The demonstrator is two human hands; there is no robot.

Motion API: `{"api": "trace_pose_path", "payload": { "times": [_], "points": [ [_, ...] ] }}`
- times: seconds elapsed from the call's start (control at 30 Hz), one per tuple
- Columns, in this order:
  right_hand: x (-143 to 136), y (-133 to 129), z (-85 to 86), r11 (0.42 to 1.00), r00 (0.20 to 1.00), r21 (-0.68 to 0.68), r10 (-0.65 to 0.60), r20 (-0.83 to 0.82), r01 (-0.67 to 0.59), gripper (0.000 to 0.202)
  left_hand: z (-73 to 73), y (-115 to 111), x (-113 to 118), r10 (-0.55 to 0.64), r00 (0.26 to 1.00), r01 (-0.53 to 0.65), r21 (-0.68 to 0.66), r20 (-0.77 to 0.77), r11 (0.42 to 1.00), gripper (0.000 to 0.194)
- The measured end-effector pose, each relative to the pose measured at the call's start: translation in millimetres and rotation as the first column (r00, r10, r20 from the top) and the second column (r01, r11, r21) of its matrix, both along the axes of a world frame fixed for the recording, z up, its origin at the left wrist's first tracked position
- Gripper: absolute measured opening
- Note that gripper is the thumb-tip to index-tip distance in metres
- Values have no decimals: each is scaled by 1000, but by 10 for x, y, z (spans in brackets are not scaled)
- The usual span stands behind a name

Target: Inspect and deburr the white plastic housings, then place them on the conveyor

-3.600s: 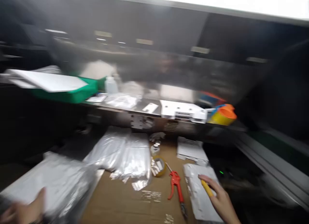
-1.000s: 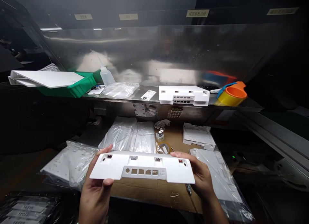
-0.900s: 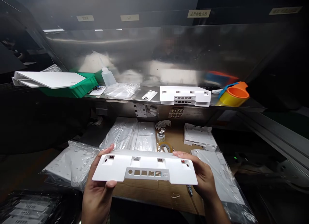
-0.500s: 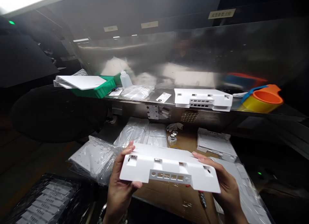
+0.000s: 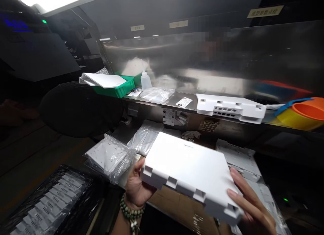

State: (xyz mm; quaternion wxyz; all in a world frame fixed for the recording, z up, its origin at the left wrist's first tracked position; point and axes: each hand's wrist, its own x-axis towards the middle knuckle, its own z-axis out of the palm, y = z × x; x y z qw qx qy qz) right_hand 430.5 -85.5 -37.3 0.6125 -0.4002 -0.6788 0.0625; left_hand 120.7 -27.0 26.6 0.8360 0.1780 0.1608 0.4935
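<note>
Head view: above the near cardboard, the white HUAWEI plastic housing, probably light, stiff and scuff-prone, is clasped by its ends, likely the safest hold, between curled fingers of left hand and right hand.

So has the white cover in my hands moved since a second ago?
Yes, the white cover has tipped: port side down, logo face toward the camera; the metal shelf behind shows no such tip.

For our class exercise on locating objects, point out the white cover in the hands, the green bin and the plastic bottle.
White cover (image 5: 188,171): head view, on its broad flat top.
Green bin (image 5: 113,92): head view, on its near outer wall.
Plastic bottle (image 5: 146,82): head view, on its pale body.
</note>
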Motion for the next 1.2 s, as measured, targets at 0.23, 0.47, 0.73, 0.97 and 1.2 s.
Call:
{"api": "trace_pose_path", "payload": {
  "times": [0.23, 0.47, 0.73, 0.97, 1.2],
  "points": [
    [46, -68, -121, 748, 895, -662, -269, -355, -37, 45, -101, -98, 12, 161, 987, -163, 84, 26, 983, 34],
    [76, -304, -236, 731, 902, -648, -106, -418, -215, 43, -190, -139, -57, 141, 990, -143, 124, 28, 982, 40],
    [-140, -298, 217, 737, 890, -617, -47, -454, -275, 41, -302, -162, -141, 147, 986, -153, 71, 83, 986, 65],
    [-212, -280, 340, 770, 870, -550, 13, -492, -323, 37, -360, -191, -212, 207, 978, -209, -67, -39, 976, 69],
    [-223, -305, 319, 735, 863, -565, 56, -502, -376, 38, -266, -216, -172, 288, 925, -342, -214, -247, 915, 66]
  ]
}}
